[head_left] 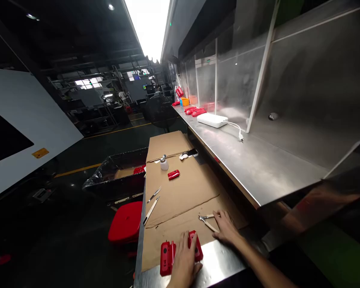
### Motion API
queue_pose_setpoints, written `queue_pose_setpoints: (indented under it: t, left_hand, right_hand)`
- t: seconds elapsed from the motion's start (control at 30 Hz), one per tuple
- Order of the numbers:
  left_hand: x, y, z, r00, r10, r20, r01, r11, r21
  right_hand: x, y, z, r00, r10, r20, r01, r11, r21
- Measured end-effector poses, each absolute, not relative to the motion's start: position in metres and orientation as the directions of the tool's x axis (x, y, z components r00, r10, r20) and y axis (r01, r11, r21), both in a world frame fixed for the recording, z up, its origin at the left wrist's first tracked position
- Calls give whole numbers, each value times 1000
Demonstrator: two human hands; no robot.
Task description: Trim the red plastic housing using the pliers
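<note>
Brown cardboard covers a steel workbench in a dim factory hall. At its near edge the left hand lies flat, fingers loosely spread, on a red plastic casing. The right hand, open, touches a small metal hand tool just beside it. Marks on the casing are too small to read.

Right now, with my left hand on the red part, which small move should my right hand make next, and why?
Probably close the right hand on the small hand tool: its fingers lie at the handles on the cardboard, while the left hand holds the red part flat near the table edge.
</note>
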State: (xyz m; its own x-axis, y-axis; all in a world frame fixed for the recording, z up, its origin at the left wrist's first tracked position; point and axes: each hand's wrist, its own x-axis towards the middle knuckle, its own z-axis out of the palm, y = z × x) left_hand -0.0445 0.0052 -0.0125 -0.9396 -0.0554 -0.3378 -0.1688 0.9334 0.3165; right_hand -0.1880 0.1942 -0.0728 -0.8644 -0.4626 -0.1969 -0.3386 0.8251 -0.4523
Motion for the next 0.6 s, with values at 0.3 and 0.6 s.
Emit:
queue_pose_setpoints:
  t: [0.3,0.6]
  left_hand:
    - [-78,-8,-69,-943,166,-288,103,970,222]
    - [-78,-26,-15,-995,-14,-101,-75,778,624]
  right_hand:
    - [-184,230,-60,-912,-276,-303,53,653,-756]
    - [-31,309,-50,-816,-376,-439,419,137,-897]
